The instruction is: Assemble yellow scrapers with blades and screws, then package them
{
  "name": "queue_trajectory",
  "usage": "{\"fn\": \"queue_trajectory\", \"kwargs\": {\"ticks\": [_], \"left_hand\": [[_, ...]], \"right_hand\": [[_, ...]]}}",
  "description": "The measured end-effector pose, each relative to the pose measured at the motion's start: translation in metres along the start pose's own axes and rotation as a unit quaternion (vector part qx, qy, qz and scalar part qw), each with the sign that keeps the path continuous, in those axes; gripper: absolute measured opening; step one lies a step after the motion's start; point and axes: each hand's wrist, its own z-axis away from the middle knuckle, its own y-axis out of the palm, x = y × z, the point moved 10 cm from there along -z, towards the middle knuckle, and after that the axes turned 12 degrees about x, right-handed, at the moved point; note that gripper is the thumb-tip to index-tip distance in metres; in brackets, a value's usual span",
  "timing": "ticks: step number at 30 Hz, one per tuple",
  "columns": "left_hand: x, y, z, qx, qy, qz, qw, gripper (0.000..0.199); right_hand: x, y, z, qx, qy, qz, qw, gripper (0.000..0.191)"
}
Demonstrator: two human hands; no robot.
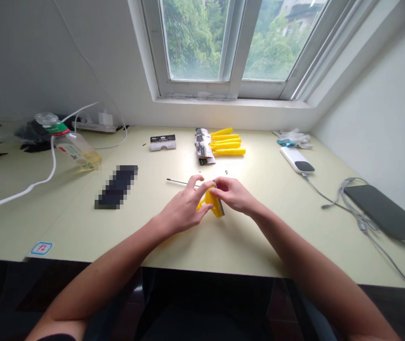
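A yellow scraper (pixel 217 208) with a dark metal blade along its right edge is held between both hands above the table. My left hand (pixel 187 204) grips its yellow body from the left, thumb and fingers bent round it. At the blade's upper end, my right hand (pixel 233 193) pinches the scraper with thumb and fingers. Behind my left hand a thin screwdriver (pixel 178 181) lies on the table, its handle hidden. Two small metal pieces, one of them a screw or nut (pixel 226 172), rest just beyond the hands.
Several yellow-handled tools (pixel 229 152) in card packaging lie at the back, beside a flat card (pixel 163 142). On the left are a blurred dark phone (pixel 117 187) and a tilted bottle (pixel 74 149). A white power bank (pixel 297 160), cables and a black tablet (pixel 389 210) lie right.
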Motion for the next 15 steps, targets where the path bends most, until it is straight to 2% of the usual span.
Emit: {"fn": "queue_trajectory", "kwargs": {"ticks": [3,6,10,15], "left_hand": [[-0.017,0.010,0.003,0.028,0.066,-0.139,0.988,0.042],[-0.023,0.020,0.003,0.026,0.114,-0.216,0.969,0.034],[-0.022,0.026,-0.001,0.010,0.126,-0.268,0.955,0.035],[-0.027,0.021,-0.001,-0.021,0.124,-0.301,0.945,0.032]], "right_hand": [[-0.010,-0.008,0.004,-0.016,0.014,-0.032,0.999,0.024],[-0.017,-0.011,0.004,-0.018,0.016,-0.078,0.997,0.026],[-0.018,-0.013,0.004,-0.027,0.015,-0.100,0.995,0.032],[-0.015,-0.011,0.007,-0.029,0.005,-0.169,0.985,0.029]]}}
